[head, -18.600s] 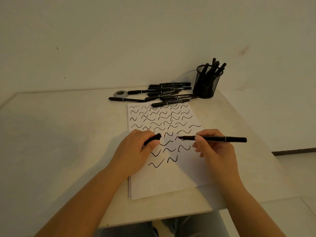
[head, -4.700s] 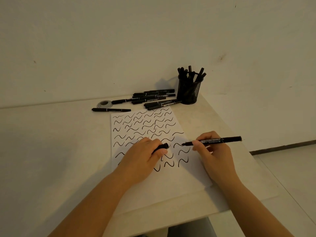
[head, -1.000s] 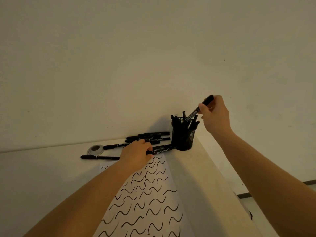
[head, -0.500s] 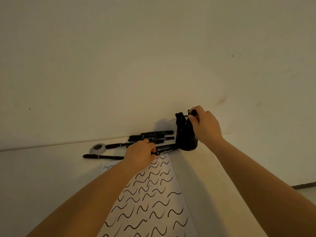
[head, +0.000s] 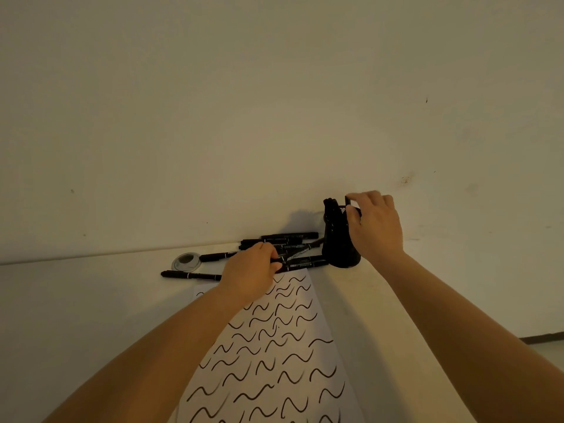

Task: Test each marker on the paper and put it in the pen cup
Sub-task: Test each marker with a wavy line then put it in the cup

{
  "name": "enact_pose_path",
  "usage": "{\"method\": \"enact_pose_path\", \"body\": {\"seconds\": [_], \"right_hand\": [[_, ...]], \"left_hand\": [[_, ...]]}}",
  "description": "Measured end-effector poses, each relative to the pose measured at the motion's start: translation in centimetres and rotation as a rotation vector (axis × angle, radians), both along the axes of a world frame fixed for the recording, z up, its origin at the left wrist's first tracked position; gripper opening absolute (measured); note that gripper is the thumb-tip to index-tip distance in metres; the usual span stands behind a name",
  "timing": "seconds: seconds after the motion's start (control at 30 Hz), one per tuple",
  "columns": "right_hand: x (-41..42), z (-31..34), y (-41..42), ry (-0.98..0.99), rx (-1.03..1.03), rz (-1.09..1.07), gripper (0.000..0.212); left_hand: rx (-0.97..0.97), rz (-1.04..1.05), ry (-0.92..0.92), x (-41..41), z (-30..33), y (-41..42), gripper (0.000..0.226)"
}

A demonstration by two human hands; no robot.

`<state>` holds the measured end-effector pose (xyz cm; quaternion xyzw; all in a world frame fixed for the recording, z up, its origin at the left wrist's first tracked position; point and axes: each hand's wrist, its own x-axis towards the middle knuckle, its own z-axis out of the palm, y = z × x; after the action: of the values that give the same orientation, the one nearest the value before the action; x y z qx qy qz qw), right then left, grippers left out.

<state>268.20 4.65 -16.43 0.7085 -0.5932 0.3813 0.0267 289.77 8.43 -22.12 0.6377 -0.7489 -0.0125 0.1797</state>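
Observation:
A black mesh pen cup (head: 340, 248) stands at the back of the table by the wall, with several markers in it. My right hand (head: 377, 227) is at the cup's rim, index finger and thumb pinching the top end of a marker (head: 348, 200) that stands in the cup. My left hand (head: 250, 273) lies on the loose pile of black markers (head: 285, 239) left of the cup, its fingers curled round one marker (head: 305, 263) that points at the cup's base. The white paper (head: 274, 346), covered in black wavy strokes, reaches from the pile toward me.
A single black marker (head: 190, 275) lies apart, left of my left hand. Behind it sits a small round grey disc (head: 186, 261). The pale wall rises right behind the cup and pile. The table's right edge runs diagonally under my right forearm.
My right hand has carried the tested marker down into the cup and now sits at the rim. My left hand has stayed on the pile, holding a marker.

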Motion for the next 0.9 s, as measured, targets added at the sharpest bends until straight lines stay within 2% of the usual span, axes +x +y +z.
{"method": "enact_pose_path", "body": {"seconds": [0.07,0.1,0.2,0.3,0.37,0.47,0.67,0.8,0.9], "right_hand": [[0.7,0.2,1.5,-0.116,-0.119,0.020,0.023],[1.0,0.2,2.4,-0.193,-0.126,0.044,0.021],[2.7,-0.4,5.5,-0.470,0.028,0.154,0.019],[4.2,-1.2,8.6,-0.672,0.207,0.237,0.022],[5.0,-1.7,10.6,-0.695,0.314,0.304,0.026],[5.8,-2.3,13.2,-0.702,0.400,0.340,0.028],[6.4,-2.8,17.3,-0.892,0.481,0.360,0.029],[6.9,-2.6,19.7,-0.719,0.559,0.449,0.024],[7.4,-3.2,21.0,-0.748,0.517,0.408,0.025]], "left_hand": [[0.045,0.039,0.149,-0.4,0.4,0.9,0.024],[0.085,0.051,0.295,-0.7,0.7,1.5,0.024],[0.167,0.041,0.743,-1.6,1.6,3.6,0.018],[0.217,-0.019,0.926,-2.0,2.4,6.3,0.009],[0.267,-0.087,0.938,-2.1,2.5,8.4,0.006],[0.324,-0.178,0.856,-1.8,2.3,11.3,0.008],[0.319,-0.198,0.678,0.6,1.8,15.4,0.019],[0.284,-0.221,0.689,0.7,1.7,18.0,0.022],[0.137,-0.153,0.578,0.4,1.7,19.5,0.021]]}}
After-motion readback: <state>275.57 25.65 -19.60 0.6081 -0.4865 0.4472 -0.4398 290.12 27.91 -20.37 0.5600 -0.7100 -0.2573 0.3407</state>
